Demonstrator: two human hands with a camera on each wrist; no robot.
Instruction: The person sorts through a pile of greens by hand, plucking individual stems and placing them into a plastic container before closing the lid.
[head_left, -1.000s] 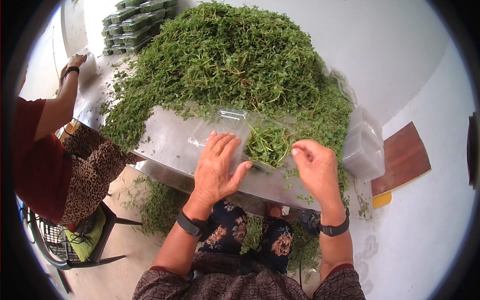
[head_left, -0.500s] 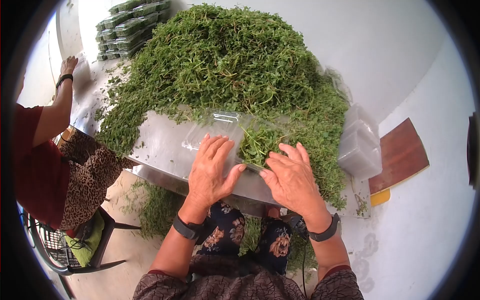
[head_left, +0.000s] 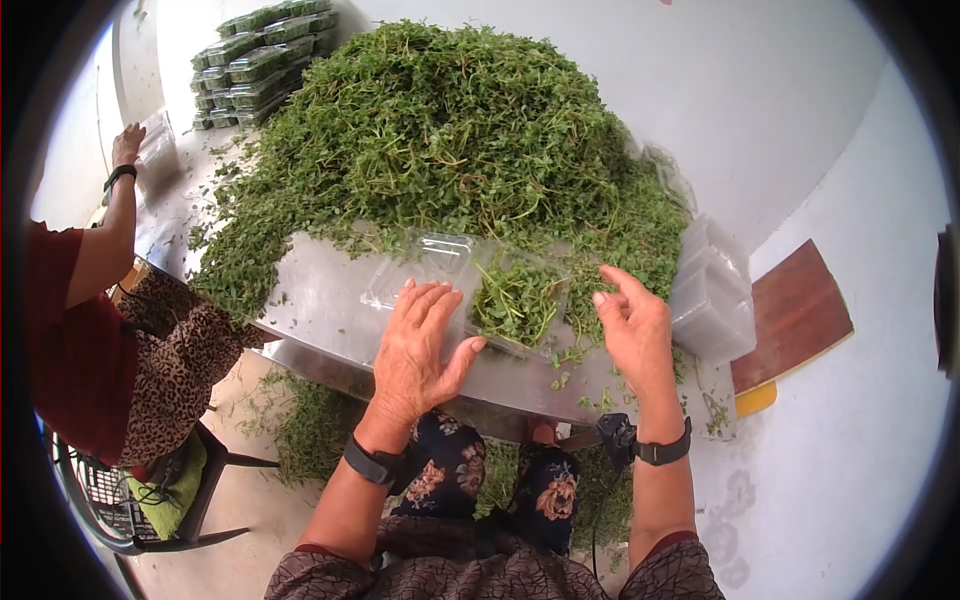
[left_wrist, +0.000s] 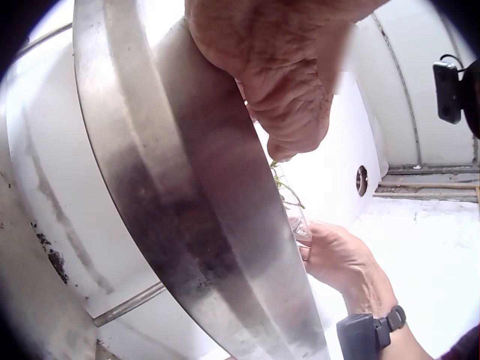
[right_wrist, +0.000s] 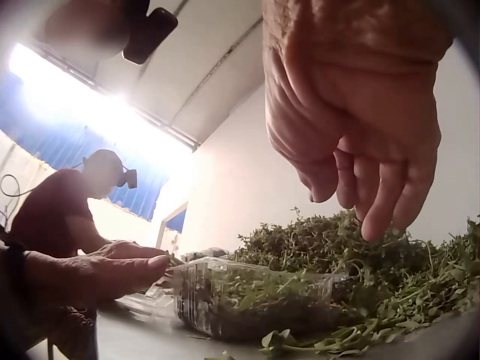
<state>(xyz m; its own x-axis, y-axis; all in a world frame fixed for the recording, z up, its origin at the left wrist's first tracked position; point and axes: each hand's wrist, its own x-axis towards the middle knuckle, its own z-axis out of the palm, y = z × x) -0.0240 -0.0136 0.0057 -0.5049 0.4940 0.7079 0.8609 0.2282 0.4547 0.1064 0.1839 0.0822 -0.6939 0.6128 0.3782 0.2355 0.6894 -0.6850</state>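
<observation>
A clear plastic clamshell box (head_left: 480,325) stands near the table's front edge, part filled with leafy green sprigs (head_left: 515,300). Its transparent lid (head_left: 425,262) lies folded back to the left. My left hand (head_left: 418,345) is spread over the lid side, fingers fairly straight, thumb tip right at the box's left wall. To the right of the box my right hand (head_left: 638,335) is raised over scattered greens. In the right wrist view, the box (right_wrist: 247,296) stands below that hand, whose fingers (right_wrist: 386,199) hang loosely downward with nothing between them.
A tall heap of cut greens (head_left: 450,130) covers the metal table's (head_left: 325,285) back. Filled boxes (head_left: 255,65) are stacked back left; nested empty containers (head_left: 712,295) stand right, near a reddish board (head_left: 795,315). Another person (head_left: 80,340) works at the left with clear containers (head_left: 157,150).
My right hand came over the box, fingers onto the greens, then lifted away to the right. The sprigs lie lower in the box. My left hand has stayed nearly in place.
</observation>
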